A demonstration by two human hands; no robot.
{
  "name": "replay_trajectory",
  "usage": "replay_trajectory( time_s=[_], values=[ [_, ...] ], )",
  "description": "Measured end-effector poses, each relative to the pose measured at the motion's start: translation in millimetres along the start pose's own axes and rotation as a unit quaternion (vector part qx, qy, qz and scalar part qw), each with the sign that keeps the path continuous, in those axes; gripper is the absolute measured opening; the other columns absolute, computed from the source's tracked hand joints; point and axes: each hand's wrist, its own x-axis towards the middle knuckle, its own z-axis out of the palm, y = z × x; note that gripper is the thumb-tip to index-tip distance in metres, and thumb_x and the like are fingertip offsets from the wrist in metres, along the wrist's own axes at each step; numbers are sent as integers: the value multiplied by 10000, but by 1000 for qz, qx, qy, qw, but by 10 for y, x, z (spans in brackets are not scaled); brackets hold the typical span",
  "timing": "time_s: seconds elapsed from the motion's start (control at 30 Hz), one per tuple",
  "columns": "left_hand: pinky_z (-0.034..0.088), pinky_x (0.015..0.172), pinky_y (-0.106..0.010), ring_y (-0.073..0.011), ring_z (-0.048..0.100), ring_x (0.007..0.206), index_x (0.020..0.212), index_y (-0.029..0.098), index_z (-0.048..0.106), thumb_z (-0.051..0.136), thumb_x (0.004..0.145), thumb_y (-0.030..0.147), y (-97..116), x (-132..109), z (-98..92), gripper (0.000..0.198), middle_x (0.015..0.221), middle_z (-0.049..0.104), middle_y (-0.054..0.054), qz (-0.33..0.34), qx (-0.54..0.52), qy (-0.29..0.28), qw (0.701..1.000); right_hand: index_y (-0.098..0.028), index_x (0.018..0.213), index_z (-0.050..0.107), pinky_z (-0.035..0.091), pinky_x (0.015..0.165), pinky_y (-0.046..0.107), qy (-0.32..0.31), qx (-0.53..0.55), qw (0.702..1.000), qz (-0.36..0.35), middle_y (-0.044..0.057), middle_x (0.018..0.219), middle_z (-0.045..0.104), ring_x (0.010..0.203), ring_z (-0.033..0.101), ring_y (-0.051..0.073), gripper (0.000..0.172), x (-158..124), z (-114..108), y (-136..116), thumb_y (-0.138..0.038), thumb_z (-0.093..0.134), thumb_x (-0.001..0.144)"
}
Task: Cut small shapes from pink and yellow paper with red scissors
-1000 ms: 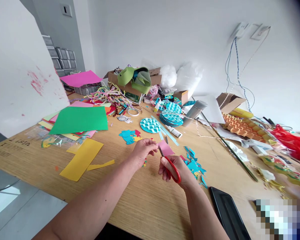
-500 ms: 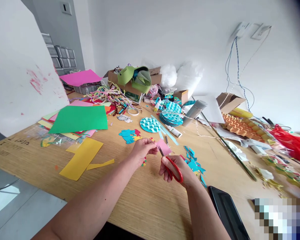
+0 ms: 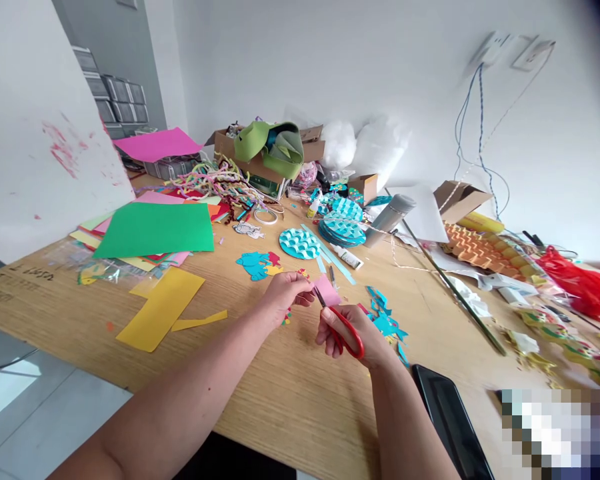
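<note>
My left hand [image 3: 285, 295] pinches a small pink paper piece [image 3: 327, 291] just above the wooden table [image 3: 290, 400]. My right hand [image 3: 353, 337] grips red-handled scissors [image 3: 341, 328], whose blades meet the left edge of the pink paper. Both hands are close together near the middle of the table. Blue paper scraps [image 3: 386, 323] lie just right of my right hand. A blue and red cut-out figure [image 3: 257, 264] lies just beyond my left hand.
A green sheet [image 3: 157, 230] tops a paper stack at left, with yellow sheets [image 3: 161, 308] nearer. Blue patterned discs [image 3: 300, 243], a grey bottle [image 3: 390, 217], boxes and cord clutter the back. A black tablet [image 3: 450, 427] lies at the near right edge. Orange folded paper [image 3: 485, 250] sits right.
The view has shifted a little downward and the hands sit slightly nearer. The pink paper has turned a bit in my left hand while the scissors stay at its edge.
</note>
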Motion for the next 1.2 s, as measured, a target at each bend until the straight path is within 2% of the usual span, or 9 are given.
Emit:
replay_trajectory(
  time_s=[0.37,0.5,0.8,1.2],
  values=[
    [441,543,-217,-103,578,535,609,119,605,645,608,166,-11,-4,-10,62,595,625,-41,-23,-5,-33,999,-136,603,628,458,393,214,-4,-23,1000,-9,40,511,640,379,562,115,578,-6,27,-19,-710,634,671],
    [441,547,-222,-109,578,540,603,119,605,642,607,175,-13,-1,-6,68,583,619,-43,-24,2,-33,999,-127,580,638,440,378,200,-4,-23,1000,-7,27,438,600,355,541,106,578,7,29,-17,-698,644,672],
    [446,546,-221,-109,580,545,609,123,605,650,585,188,-15,2,-3,82,596,615,-38,-25,-2,-35,999,-145,569,614,427,365,201,13,-37,999,-9,15,414,585,345,539,113,557,38,13,35,-690,642,682],
    [447,558,-234,-110,573,541,602,124,603,669,562,209,-26,6,-5,115,599,612,-38,-28,-18,-52,998,-153,577,600,440,373,208,23,-27,999,-16,22,469,603,361,544,111,576,39,55,9,-720,625,676]
  ],
)
